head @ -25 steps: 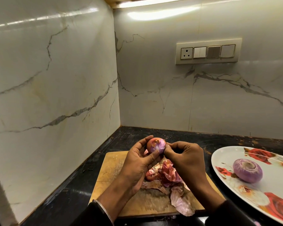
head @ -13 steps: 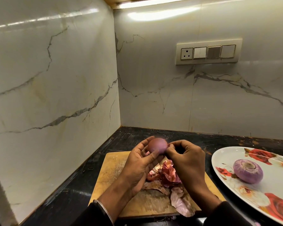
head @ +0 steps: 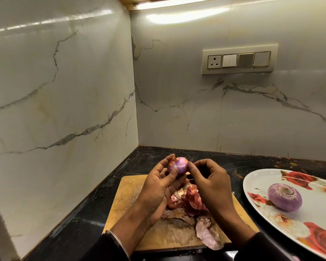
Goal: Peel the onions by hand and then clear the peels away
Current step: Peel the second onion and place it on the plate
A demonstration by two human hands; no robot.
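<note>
My left hand (head: pixel 158 187) grips a small purple onion (head: pixel 178 165) above the wooden cutting board (head: pixel 128 194), fingers and thumb curled round it. A scrap of dry orange skin clings to the onion's top left. My right hand (head: pixel 209 183) has its fingertips against the onion's right side, curled as if pinching at its skin. A heap of reddish onion peels (head: pixel 191 200) lies on the board under my hands, with a paler peel (head: pixel 207 234) near the front edge. A peeled purple onion (head: pixel 284 196) sits on the rose-patterned plate (head: pixel 256 178) at the right.
The board lies on a black countertop (head: pixel 79 223) in a corner of two marble walls. A socket and switch panel (head: pixel 239 60) is on the back wall. The plate runs off the frame's right edge.
The onion has been turned in my left hand, so a shiny purple side now faces me. My right fingertips stay at its right side. The peels and plate have not moved.
</note>
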